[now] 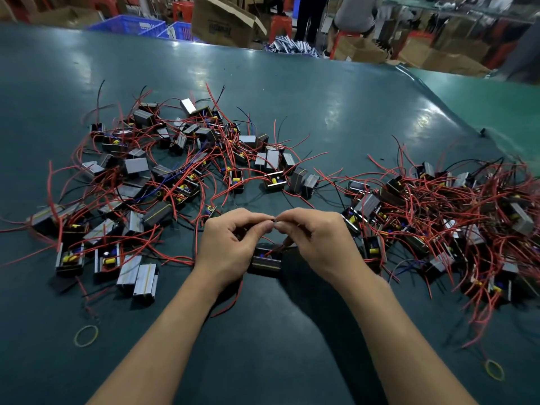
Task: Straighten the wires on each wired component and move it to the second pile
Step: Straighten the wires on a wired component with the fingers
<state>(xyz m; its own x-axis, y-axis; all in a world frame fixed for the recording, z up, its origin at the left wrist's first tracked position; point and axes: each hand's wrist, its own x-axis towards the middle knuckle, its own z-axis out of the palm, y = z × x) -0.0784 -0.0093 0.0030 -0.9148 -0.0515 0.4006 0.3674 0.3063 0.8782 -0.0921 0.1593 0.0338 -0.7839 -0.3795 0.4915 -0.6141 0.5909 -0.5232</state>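
Both forearms come in from the bottom edge, meeting mid-table. Left hand (230, 244) and right hand (317, 244) are fingertip to fingertip, each pinching the same wire end (274, 220) between thumb and forefinger. Neither hand is free.

The component (266, 260) being worked sits on the table (292, 112) directly under the hands, between the wrists. Its red wire (273, 251) runs up from the body toward the right fingers. My read: the body is left on the table as an anchor so both hands can work the lead, probably pulling or twisting the tip straight. Can't tell whether it's one wire or two held together; too small.

Left pile (163, 176): units spread loosely, mostly apart, wires fanning out. Right pile (444, 214): dense, heaped, leads tangled. Which one is the "second" pile I can't say for sure; the looser spread on the left looks more like finished pieces, but that's a guess.

The component sits in the gap between the piles, so it's a short move either way once done.

Two rubber bands on the table: one near left (86, 336), one near right (494, 369). Purpose unclear, maybe from bundles.

Risk: the red leads of the neighbouring pile lie close to the right wrist, so they're easy to snag when lifting.
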